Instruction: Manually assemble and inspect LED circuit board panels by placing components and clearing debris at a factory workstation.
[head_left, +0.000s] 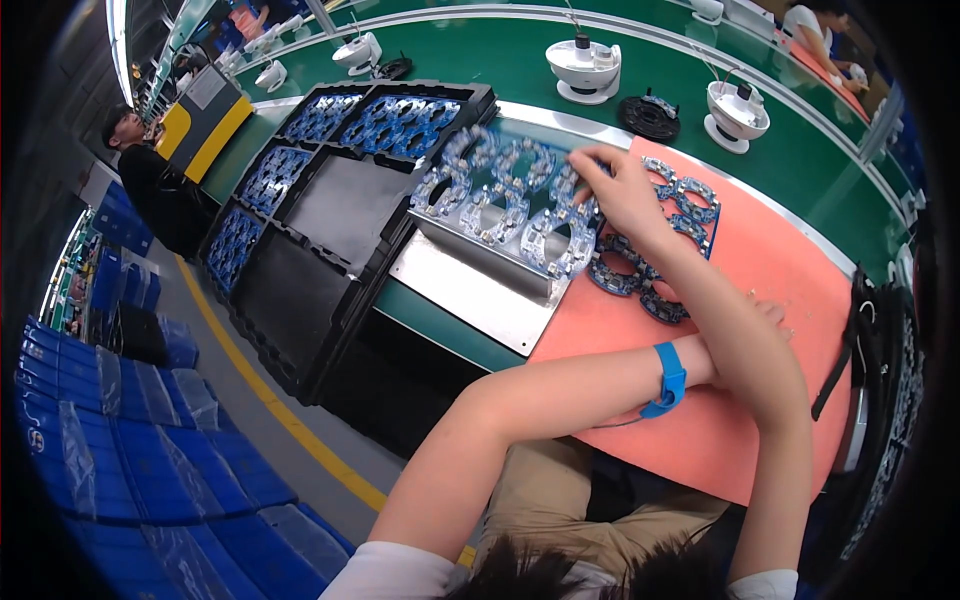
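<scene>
The right hand (618, 190) pinches the upper right corner of a ring-patterned circuit panel (512, 205) above a metal bracket (480, 262), off the orange mat's (790, 225) left edge. A second panel (698, 212) lies near the mat's upper left corner, while the left hand (769, 312) (mostly behind the right forearm, grip impossible to tell) is toward its right edge.

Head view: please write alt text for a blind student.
The right hand holds a blue panel of ring-shaped circuit boards by one edge. The left hand, partly hidden behind the right forearm, is at an orange mat; a black tray sits left.
</scene>
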